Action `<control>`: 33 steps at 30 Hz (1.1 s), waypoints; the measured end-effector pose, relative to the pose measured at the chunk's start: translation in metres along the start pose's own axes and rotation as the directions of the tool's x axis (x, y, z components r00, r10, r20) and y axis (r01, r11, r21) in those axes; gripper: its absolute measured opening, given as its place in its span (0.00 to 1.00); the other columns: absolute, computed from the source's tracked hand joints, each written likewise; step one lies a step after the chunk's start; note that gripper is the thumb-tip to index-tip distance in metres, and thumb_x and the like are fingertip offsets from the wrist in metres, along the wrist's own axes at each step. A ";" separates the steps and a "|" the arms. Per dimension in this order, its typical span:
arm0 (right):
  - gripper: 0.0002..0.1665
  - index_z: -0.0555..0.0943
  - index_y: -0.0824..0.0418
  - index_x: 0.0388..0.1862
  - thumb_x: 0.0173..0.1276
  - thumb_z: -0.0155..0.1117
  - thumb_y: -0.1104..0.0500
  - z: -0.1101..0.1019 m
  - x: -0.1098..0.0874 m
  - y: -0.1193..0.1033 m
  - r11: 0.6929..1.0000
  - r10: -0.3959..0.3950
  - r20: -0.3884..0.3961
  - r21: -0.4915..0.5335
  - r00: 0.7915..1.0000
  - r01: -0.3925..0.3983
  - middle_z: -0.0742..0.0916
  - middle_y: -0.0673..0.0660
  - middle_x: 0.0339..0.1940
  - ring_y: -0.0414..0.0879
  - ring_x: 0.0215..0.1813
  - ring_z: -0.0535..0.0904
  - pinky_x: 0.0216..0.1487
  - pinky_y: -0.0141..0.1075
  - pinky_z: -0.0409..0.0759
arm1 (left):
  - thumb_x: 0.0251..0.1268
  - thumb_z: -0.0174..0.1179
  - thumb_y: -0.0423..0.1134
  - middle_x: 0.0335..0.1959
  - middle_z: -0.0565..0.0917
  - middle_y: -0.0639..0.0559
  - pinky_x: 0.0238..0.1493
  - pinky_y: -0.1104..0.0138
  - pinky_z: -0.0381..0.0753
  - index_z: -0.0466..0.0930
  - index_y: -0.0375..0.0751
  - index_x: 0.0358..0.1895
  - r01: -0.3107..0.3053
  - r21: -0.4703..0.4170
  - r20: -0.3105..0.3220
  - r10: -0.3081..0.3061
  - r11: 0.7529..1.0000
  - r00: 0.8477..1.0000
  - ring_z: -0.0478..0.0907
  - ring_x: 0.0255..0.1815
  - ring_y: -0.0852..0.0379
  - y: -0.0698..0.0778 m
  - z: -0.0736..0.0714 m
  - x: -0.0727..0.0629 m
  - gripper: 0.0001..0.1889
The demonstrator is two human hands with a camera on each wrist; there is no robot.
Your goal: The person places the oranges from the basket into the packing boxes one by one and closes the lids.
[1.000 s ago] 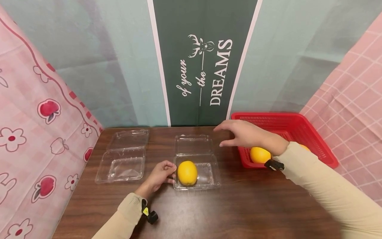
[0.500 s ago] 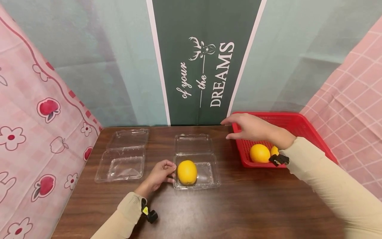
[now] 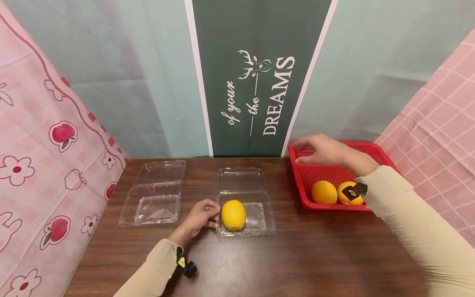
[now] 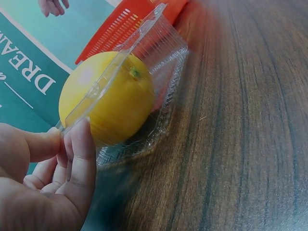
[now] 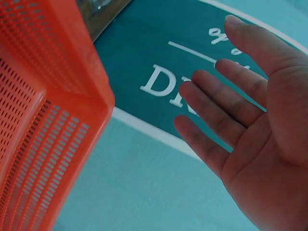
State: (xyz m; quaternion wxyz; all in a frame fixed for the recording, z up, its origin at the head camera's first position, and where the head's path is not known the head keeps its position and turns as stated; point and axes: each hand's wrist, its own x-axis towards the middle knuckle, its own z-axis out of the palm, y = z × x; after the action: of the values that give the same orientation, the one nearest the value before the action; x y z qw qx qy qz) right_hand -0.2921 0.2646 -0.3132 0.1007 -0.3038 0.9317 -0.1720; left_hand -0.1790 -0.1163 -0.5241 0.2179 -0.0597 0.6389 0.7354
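My left hand (image 3: 198,218) pinches the left rim of a clear plastic clamshell container (image 3: 259,214) between thumb and fingers; the left wrist view shows this grip closely. One yellow orange (image 3: 233,215) lies in the left half of that container, its lid folded back flat. Over the far left corner of a red basket (image 3: 301,194), my right hand (image 3: 323,149) hovers with nothing in it, fingers extended in the right wrist view. Two oranges sit at the basket's near side: one orange (image 3: 324,192) in plain sight, the other orange (image 3: 345,200) partly covered by the wrist strap.
A second clear clamshell container (image 3: 157,205) lies opened on the left of the brown wooden table (image 3: 237,268). A grey-green curtain with white lettering (image 3: 274,99) hangs behind, and pink patterned cloths (image 3: 29,198) border both sides.
My right hand has moved right, from between the container and basket to above the basket, uncovering the oranges there. The left hand keeps its pinch on the container rim.
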 end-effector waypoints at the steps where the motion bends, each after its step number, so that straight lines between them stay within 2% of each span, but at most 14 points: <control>1: 0.28 0.81 0.62 0.61 0.63 0.77 0.57 -0.001 -0.001 0.003 1.000 0.008 0.001 0.004 1.000 -0.008 0.87 0.57 0.55 0.55 0.56 0.82 0.57 0.53 0.83 | 0.76 0.55 0.27 0.29 0.78 0.50 0.26 0.68 0.87 0.72 0.26 0.47 0.000 0.000 0.000 0.000 1.000 1.000 0.78 0.29 0.58 0.000 0.001 0.000 0.05; 18: 0.30 0.80 0.69 0.60 0.62 0.77 0.57 -0.001 -0.013 0.016 0.997 0.080 0.053 -0.007 0.995 -0.080 0.87 0.63 0.52 0.59 0.55 0.83 0.57 0.56 0.83 | 0.75 0.55 0.27 0.29 0.79 0.50 0.27 0.67 0.87 0.72 0.27 0.46 -0.004 0.015 0.017 0.004 1.000 1.000 0.78 0.29 0.57 -0.005 -0.004 -0.005 0.05; 29: 0.33 0.78 0.72 0.59 0.60 0.78 0.56 -0.007 -0.013 0.024 0.992 0.123 0.158 0.006 0.980 -0.125 0.85 0.65 0.53 0.61 0.54 0.82 0.56 0.56 0.84 | 0.75 0.55 0.27 0.29 0.79 0.50 0.26 0.68 0.87 0.71 0.27 0.47 0.002 0.010 0.016 -0.002 1.000 1.000 0.78 0.29 0.58 -0.005 -0.005 -0.004 0.05; 33: 0.38 0.76 0.73 0.62 0.59 0.79 0.55 -0.008 -0.013 0.028 0.986 0.161 0.200 0.006 0.966 -0.166 0.84 0.68 0.55 0.63 0.57 0.80 0.57 0.57 0.83 | 0.75 0.55 0.27 0.29 0.78 0.50 0.26 0.68 0.87 0.71 0.27 0.47 0.003 0.005 0.016 -0.003 1.000 1.000 0.78 0.28 0.58 -0.005 -0.005 -0.004 0.05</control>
State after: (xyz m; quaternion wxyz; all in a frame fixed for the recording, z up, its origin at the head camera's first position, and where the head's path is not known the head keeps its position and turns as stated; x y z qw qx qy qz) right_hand -0.2988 0.2959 -0.3149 0.2104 -0.2404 0.9368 -0.1424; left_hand -0.1743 -0.1221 -0.5282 0.2244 -0.0542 0.6390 0.7338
